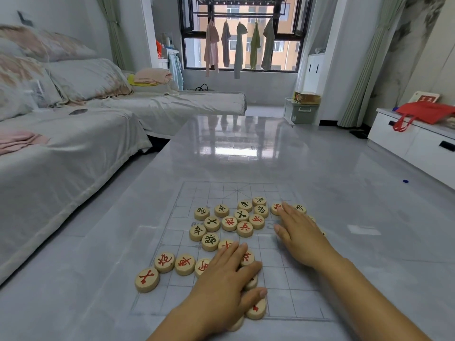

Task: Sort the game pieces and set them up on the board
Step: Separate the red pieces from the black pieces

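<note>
The left forearm comes in from the bottom edge and slants up to the right; the left hand lies palm down with fingers straight and close together and the thumb spread out to the right. It grips nothing and rests flat on a bunch of pieces in the near half of the board. The right forearm enters from the lower right corner and slants up to the left. The right hand is also palm down and flat, fingers straight and relaxed, its longest fingertip touching a red-marked piece on the board's far right, with more discs showing at its outer edge. The pieces are thick round discs of pale wood with smooth rims, each carved with one character in red or in dark ink. A loose cluster of both colours sits mid-board between and beyond the hands, many touching. A curved row of red ones runs to the board's near left edge. The board is a thin, nearly clear sheet printed with a faint grey grid, lying flat on the counter, whose grey top is glossy and mirrors the window and the clothes hung there. A sofa under wrinkled pale cloth stands to the left.
</note>
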Available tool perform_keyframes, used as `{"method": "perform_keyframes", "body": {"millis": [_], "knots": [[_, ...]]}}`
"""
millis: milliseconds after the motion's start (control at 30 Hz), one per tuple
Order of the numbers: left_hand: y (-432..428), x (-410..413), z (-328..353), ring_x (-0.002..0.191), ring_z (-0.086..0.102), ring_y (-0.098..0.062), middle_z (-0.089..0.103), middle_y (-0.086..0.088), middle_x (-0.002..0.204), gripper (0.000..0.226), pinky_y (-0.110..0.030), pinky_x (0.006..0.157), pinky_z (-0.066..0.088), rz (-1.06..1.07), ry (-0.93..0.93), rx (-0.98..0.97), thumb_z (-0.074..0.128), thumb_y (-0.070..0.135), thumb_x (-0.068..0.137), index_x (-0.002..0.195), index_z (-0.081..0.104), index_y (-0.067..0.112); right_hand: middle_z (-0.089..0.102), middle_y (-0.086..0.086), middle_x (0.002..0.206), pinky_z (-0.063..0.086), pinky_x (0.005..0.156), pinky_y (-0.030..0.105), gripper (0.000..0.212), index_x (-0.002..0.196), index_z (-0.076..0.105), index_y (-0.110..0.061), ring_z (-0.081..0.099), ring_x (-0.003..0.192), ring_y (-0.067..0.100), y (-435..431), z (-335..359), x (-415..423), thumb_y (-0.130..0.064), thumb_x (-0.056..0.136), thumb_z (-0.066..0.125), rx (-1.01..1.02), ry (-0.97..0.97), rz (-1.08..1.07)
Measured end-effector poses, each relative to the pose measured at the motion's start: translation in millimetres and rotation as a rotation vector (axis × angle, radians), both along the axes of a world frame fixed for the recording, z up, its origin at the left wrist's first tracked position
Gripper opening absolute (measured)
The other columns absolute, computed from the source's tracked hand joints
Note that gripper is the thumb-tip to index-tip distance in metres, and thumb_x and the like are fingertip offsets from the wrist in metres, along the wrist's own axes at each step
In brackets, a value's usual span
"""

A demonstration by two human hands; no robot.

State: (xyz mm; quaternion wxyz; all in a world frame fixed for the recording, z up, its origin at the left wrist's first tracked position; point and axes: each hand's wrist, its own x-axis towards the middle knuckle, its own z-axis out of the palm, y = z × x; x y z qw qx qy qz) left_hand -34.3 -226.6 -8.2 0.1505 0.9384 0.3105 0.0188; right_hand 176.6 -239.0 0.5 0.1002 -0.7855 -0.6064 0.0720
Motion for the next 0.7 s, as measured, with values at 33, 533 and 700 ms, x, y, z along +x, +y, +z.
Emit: {"method": "perform_keyframes", "body": {"millis": [33,533,700], "knots": [[1,-1,0,0.144,-0.013,-0.009,-0.007,0.006,0.158,0.082,-0.023,0.109,-0.015,-0.01,-0.005,0.005,0.009,0.075,0.071,0.144,0.02,0.039,0.008,0.002,0.158,0.005,0.117,0.032,0.053,0.146,0.017,-0.015,0.007,0.145,0.015,13,2,2,-0.038,0.099,0.025,-0.015,-0.009,0.0],[5,-12,-5,0.146,-0.004,-0.014,0.004,0.0,0.158,0.089,-0.025,0.111,-0.01,0.055,-0.047,0.045,0.0,0.076,0.068,0.144,0.019,0.034,0.035,-0.01,0.148,0.016,0.113,0.022,0.051,0.138,0.038,-0.028,0.031,0.136,0.007,-27,6,-54,-0.046,0.095,0.017,0.123,0.073,0.175],[5,-14,-8,0.144,-0.011,-0.007,-0.003,0.006,0.158,0.089,-0.025,0.115,-0.007,0.081,-0.103,0.002,0.009,0.078,0.071,0.147,0.007,0.033,0.002,-0.009,0.157,0.0,0.115,0.023,0.072,0.147,0.015,-0.024,-0.006,0.136,-0.004,6,-13,-50,-0.064,0.087,0.01,-0.02,0.096,0.223]]}}
